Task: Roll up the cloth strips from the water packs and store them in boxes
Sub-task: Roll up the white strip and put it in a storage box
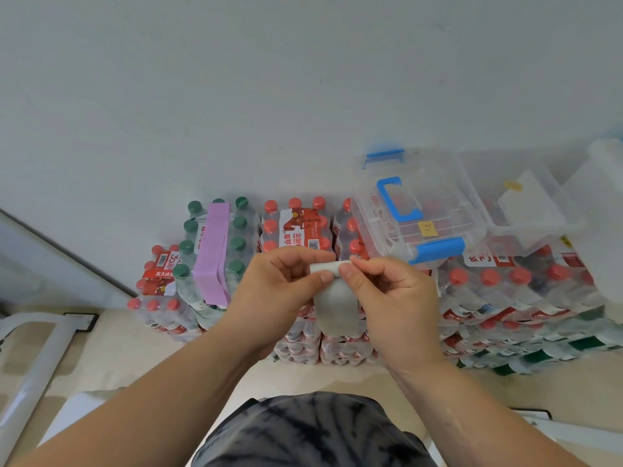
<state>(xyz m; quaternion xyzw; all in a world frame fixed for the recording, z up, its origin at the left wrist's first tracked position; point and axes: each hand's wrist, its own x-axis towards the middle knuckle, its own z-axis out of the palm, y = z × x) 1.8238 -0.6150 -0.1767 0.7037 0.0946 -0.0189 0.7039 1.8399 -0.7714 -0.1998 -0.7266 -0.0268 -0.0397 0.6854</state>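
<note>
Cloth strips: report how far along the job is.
Done: no stored rolls visible; the clear box looks shut. In hand: left hand and right hand pinch a grey strip, rolled at its top, tail hanging. Left: finish and box it, then the purple strip on a water pack.

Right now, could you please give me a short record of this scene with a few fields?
left hand: pinches the rolled top end of the white cloth strip
right hand: pinches the same end from the other side
strip state: top end rolled, the rest hangs loose
purple strip: lies unrolled across the green-capped pack
clear box: lid on, blue handle, rests on the red-capped packs
progress: roll barely started; purple strip not yet taken
</note>
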